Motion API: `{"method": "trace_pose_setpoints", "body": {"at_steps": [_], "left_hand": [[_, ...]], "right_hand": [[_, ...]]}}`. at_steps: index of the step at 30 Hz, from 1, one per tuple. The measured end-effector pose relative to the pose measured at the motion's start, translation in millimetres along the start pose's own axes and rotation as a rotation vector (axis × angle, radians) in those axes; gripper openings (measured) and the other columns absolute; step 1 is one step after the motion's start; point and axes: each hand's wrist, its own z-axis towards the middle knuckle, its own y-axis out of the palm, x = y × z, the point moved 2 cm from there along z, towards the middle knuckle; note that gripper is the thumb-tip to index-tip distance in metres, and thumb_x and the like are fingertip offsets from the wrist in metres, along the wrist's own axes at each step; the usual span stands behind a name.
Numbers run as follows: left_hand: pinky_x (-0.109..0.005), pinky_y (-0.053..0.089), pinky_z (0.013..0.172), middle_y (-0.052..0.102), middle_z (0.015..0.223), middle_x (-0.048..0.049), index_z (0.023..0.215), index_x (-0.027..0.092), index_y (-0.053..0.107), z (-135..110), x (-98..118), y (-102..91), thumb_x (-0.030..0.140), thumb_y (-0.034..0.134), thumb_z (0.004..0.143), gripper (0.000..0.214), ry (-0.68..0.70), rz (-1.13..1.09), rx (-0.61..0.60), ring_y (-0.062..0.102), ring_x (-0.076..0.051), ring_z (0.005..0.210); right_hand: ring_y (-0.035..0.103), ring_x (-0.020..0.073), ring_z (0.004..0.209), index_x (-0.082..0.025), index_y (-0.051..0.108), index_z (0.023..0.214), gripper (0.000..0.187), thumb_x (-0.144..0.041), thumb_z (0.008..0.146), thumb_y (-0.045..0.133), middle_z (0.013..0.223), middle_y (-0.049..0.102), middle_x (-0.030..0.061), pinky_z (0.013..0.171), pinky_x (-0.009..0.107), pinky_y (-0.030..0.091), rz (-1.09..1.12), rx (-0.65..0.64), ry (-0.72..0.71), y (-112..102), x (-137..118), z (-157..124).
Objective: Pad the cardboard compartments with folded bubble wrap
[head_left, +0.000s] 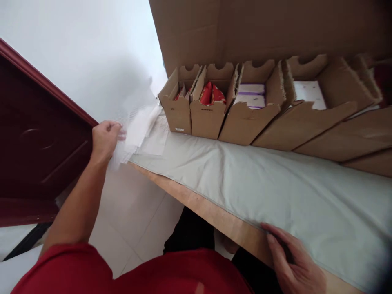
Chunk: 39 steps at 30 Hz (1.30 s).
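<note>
Left hand (105,138) on clear plastic bags (139,124), right hand (295,263) at cloth edge

Your left hand is closed in a pinch on the clear plastic bags, blurry, at the left end of the tabletop (190,192); they hang partly past its edge. Pale sheets (156,141) lie flat just beside them on the grey-green cloth (254,179). Your right hand rests at the front edge, thumb and finger narrow, tips near each other; can't tell if they pinch the cloth.

Cardboard bins (206,122) stand in a row along the back of the cloth. Bin 1 from left: contents mostly hidden. Bin 2: red packets (212,94). Bin 3: white-and-purple boxes (251,99). Bin 4: white item (309,93). Tall cardboard panel (260,28) behind. Dark red door (45,139) at far left, pale tiled floor (131,216) below.
</note>
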Motion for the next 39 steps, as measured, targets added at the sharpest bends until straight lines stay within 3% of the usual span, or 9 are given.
{"method": "trace_pose_setpoints", "body": {"at_steps": [6, 11, 15, 19, 22, 28, 30, 36, 39], "left_hand": [[-0.037, 0.064, 0.059, 0.079, 0.108, -0.0062, 0.075, 0.022, 0.059, -134, 53, -23.3, 0.031, 0.067, 0.079, 0.012, -0.29, -1.023, -0.231, 0.075, -0.03, 0.096], [-0.042, 0.066, 0.077, 0.076, 0.123, -0.0092, 0.089, 0.022, 0.077, -215, 93, 35.8, 0.036, 0.067, 0.069, 0.027, -0.486, -1.473, -0.498, 0.07, -0.037, 0.115], [-0.043, 0.061, 0.096, 0.073, 0.129, -0.0103, 0.109, 0.019, 0.079, -254, 120, 75.3, 0.034, 0.072, 0.063, 0.049, -0.602, -1.629, -0.59, 0.066, -0.036, 0.123], [-0.037, 0.059, 0.091, 0.08, 0.105, -0.007, 0.094, 0.02, 0.08, -291, 120, 102.7, 0.028, 0.082, 0.061, 0.034, -0.626, -1.424, -0.699, 0.073, -0.027, 0.101], [-0.032, 0.057, 0.08, 0.079, 0.092, -0.0069, 0.087, 0.017, 0.076, -328, 113, 118.7, 0.037, 0.084, 0.069, 0.028, -0.63, -1.179, -0.962, 0.073, -0.021, 0.084], [-0.031, 0.055, 0.074, 0.077, 0.086, -0.0088, 0.091, 0.014, 0.076, -359, 118, 110.6, 0.042, 0.069, 0.084, 0.029, -0.242, -0.678, -1.523, 0.071, -0.018, 0.074], [-0.032, 0.056, 0.076, 0.078, 0.087, -0.007, 0.091, 0.017, 0.077, -342, 120, 105.3, 0.037, 0.063, 0.087, 0.025, -0.054, -0.567, -1.462, 0.072, -0.019, 0.078], [-0.042, 0.055, 0.1, 0.076, 0.116, -0.0111, 0.103, 0.019, 0.075, -265, 143, 126.1, 0.031, 0.052, 0.093, 0.027, 0.566, -0.388, -0.778, 0.069, -0.025, 0.111], [-0.05, 0.044, 0.117, 0.063, 0.143, -0.015, 0.124, 0.017, 0.07, -259, 175, 164.9, 0.028, 0.054, 0.094, 0.036, 0.848, -0.203, -0.756, 0.053, -0.031, 0.139]], "right_hand": [[0.067, 0.0314, 0.117, -0.027, 0.07, 0.126, 0.048, -0.057, 0.089, 0.066, 0.128, 0.071, 0.0106, 0.101, 0.049, 0.056, 0.392, -0.275, 0.132, 27, -50, 3], [0.056, 0.0341, 0.134, -0.027, 0.058, 0.143, 0.074, -0.075, 0.087, 0.061, 0.147, 0.06, 0.0132, 0.106, 0.054, 0.05, 1.076, -0.661, 0.357, 66, -90, -1], [0.069, 0.0317, 0.111, -0.023, 0.071, 0.122, 0.065, -0.071, 0.078, 0.074, 0.126, 0.072, 0.0122, 0.098, 0.047, 0.053, 1.288, -0.639, 0.466, 39, -76, 1], [0.069, 0.0193, 0.072, -0.023, 0.069, 0.119, 0.06, -0.051, 0.069, 0.089, 0.093, 0.076, 0.0044, 0.069, 0.032, 0.055, 0.969, -0.408, 0.479, -38, -23, 33], [0.046, 0.0102, 0.047, -0.02, 0.073, 0.108, 0.052, -0.052, 0.069, 0.086, 0.056, 0.056, -0.0053, 0.047, 0.023, 0.035, 0.517, -0.399, 0.306, -92, 10, 78], [0.055, 0.0157, 0.056, -0.02, 0.076, 0.096, 0.022, -0.027, 0.075, 0.075, 0.062, 0.062, -0.0007, 0.056, 0.029, 0.044, -0.323, -0.515, 0.155, -132, 42, 160], [0.062, 0.0206, 0.067, -0.021, 0.077, 0.095, 0.024, -0.021, 0.071, 0.077, 0.071, 0.069, 0.003, 0.066, 0.033, 0.048, -0.488, -0.479, 0.122, -138, 49, 173], [0.06, 0.0382, 0.12, -0.018, 0.068, 0.127, 0.043, -0.035, 0.088, 0.068, 0.131, 0.067, 0.0174, 0.098, 0.054, 0.046, -0.668, -0.006, -0.147, -147, 47, 139], [0.058, 0.0363, 0.126, -0.019, 0.063, 0.135, 0.044, -0.033, 0.094, 0.06, 0.143, 0.061, 0.0167, 0.101, 0.053, 0.046, -0.616, 0.014, -0.258, -117, 26, 102]]}}
